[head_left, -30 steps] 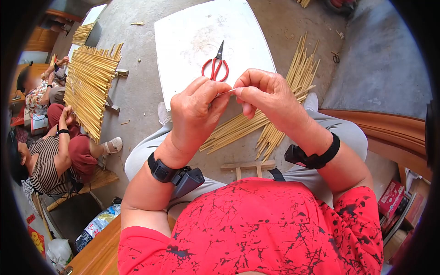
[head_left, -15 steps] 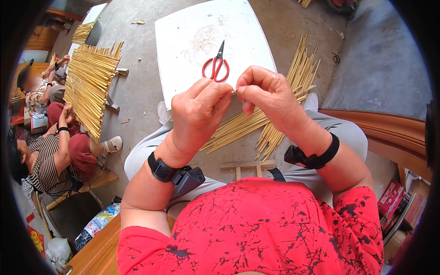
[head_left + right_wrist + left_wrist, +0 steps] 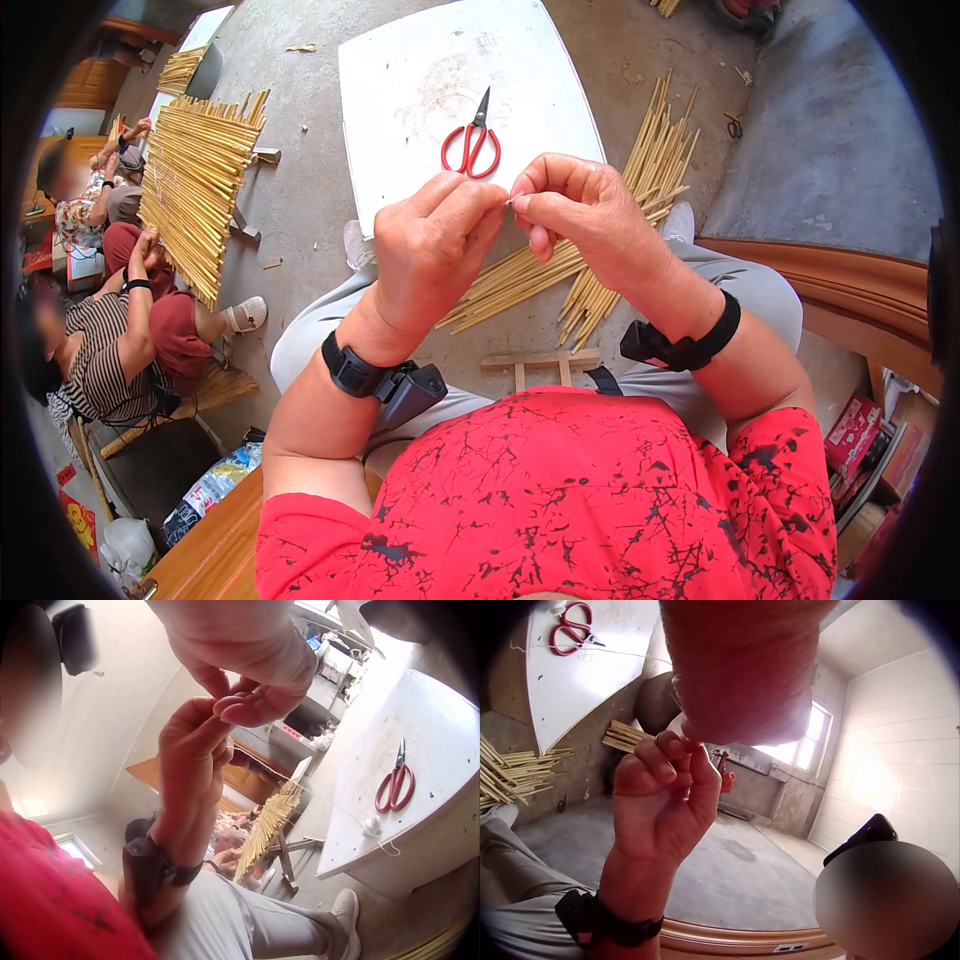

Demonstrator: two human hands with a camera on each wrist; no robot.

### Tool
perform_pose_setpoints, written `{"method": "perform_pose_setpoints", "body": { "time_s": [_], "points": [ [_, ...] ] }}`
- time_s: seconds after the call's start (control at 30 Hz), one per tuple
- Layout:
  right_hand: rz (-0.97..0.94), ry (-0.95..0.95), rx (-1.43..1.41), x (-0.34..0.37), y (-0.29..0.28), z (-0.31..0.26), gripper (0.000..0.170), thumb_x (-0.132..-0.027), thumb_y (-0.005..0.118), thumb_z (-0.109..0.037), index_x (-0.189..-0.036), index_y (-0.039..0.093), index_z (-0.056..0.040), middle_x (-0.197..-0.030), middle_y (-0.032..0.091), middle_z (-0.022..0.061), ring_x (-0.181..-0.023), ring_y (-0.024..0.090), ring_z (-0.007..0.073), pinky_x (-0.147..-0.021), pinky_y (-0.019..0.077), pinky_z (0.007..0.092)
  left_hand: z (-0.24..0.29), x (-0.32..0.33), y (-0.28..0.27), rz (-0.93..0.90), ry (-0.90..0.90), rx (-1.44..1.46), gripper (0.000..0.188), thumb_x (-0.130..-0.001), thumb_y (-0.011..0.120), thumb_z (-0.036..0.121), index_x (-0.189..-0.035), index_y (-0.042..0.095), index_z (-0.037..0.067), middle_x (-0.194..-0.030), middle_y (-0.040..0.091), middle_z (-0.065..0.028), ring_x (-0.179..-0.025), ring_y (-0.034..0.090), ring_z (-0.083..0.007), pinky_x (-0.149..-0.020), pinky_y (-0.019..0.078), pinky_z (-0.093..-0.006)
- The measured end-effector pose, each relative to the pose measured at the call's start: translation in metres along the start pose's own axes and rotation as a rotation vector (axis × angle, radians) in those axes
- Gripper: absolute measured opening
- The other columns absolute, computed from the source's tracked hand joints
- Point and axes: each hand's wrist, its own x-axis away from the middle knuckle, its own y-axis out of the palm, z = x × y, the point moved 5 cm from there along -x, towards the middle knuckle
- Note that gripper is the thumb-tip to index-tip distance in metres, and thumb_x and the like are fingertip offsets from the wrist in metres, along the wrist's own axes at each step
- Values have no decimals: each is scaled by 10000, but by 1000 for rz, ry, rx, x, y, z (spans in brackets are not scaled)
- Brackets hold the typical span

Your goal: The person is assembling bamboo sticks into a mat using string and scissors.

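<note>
In front of my chest the two hands meet at the fingertips. My left hand (image 3: 435,240) pinches a fine white thread (image 3: 509,201) between thumb and forefinger. Close against it, my right hand (image 3: 585,205) pinches the same spot with thumb and index finger, its other fingers curled in. Only a tiny white bit shows between the tips. A small ball of white thread (image 3: 370,824) lies on the white table, with a strand running from it toward the left hand in the right wrist view. Red-handled scissors (image 3: 472,145) lie beyond the hands.
The white table (image 3: 400,90) stands ahead. Bundles of thin straw-coloured stalks (image 3: 655,150) lie on the floor to its right and below the hands. At left, two seated people work beside a slanted mat of stalks (image 3: 200,190) on a stand. A wooden stool frame (image 3: 540,360) sits between the knees.
The right hand shifted slightly away and then back in toward the left, so the gap with thread between the fingertips has narrowed. The left hand has barely moved.
</note>
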Motion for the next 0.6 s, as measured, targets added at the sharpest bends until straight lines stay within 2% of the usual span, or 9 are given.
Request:
{"method": "perform_pose_setpoints", "body": {
  "time_s": [0.17, 0.23, 0.57, 0.6],
  "points": [
    [9, -8, 27, 1, 1, -1, 58, -851, 569, -76, -839, 579, -19, -724, 550, 2, -565, 523, 38, -502, 433, 182, 2, 0, 0, -2, 13, -1, 143, -690, 691, 15, -780, 597, 74, -650, 528, -48, -538, 563, -193, -461, 439, -284],
    [10, -13, 40, 1, 0, -1, 56, -847, 569, -73, -837, 580, -19, -724, 549, 6, -564, 522, 39, -503, 432, 181, 2, 0, 0, -1, 38, 22, 176, -688, 687, -49, -818, 637, 58, -642, 544, -48, -503, 534, -142, -447, 409, -252],
    [-13, -60, 66, 2, 1, 0, 43, -826, 531, -48, -815, 561, -20, -724, 536, 3, -587, 516, 46, -519, 434, 191, 4, 1, 0, -25, 65, 3, 177, -679, 692, -53, -811, 632, 49, -672, 572, -61, -544, 567, -155, -468, 428, -255],
    [10, -98, 107, 1, 1, -2, 49, -815, 530, -59, -792, 553, -22, -681, 528, -7, -565, 510, 42, -501, 428, 191, 5, 1, 0, -13, 59, 33, 156, -691, 681, -36, -802, 611, 49, -660, 555, -63, -539, 563, -179, -466, 433, -272]
  ]
}}
